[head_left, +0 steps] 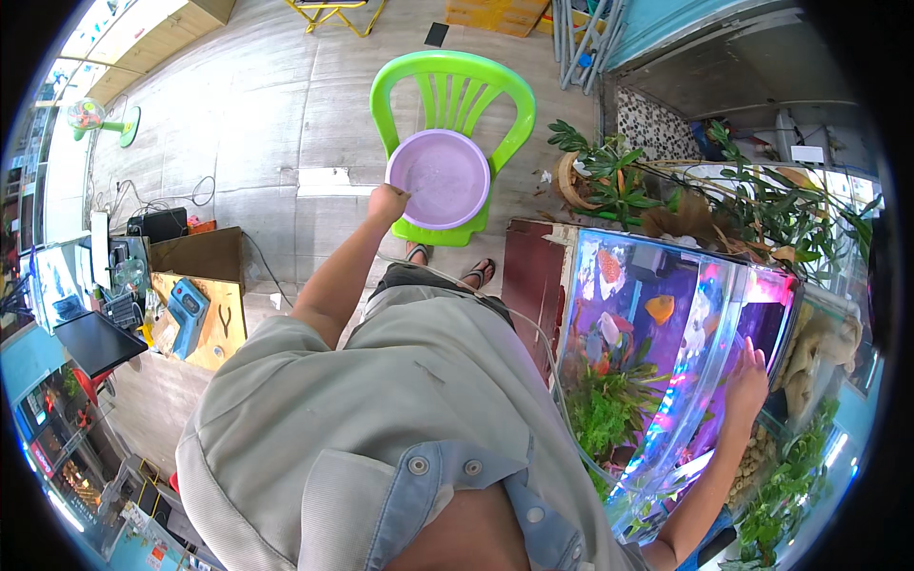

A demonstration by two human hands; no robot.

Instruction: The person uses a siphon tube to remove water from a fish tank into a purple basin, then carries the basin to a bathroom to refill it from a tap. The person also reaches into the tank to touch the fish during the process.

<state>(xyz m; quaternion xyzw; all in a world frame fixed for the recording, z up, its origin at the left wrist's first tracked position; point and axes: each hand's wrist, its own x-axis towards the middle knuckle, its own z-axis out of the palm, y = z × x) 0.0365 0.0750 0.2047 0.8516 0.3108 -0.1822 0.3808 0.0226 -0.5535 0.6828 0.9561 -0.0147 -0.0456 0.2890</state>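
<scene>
My left hand [388, 202] is closed at the left rim of a round purple basin [440, 217], with what looks like the end of a thin clear hose in its fingers. The basin sits on the seat of a green plastic chair [522, 100] and seems to hold shallow water. From near my left forearm the hose [533, 325] crosses my body and runs down to the fish tank [624, 243] on my right. Over the tank's right part is my right hand [747, 381], its fingers stretched out, apparently holding nothing. An orange fish [660, 308] and green plants [605, 409] show inside the lit tank.
Potted leafy plants [624, 181] stand beyond the tank. A second tank with driftwood [821, 357] is at the far right. On the left, a wooden board [224, 324] carries a blue device [188, 314], with cables on the floor nearby. Grey pipes [586, 43] lean at the back.
</scene>
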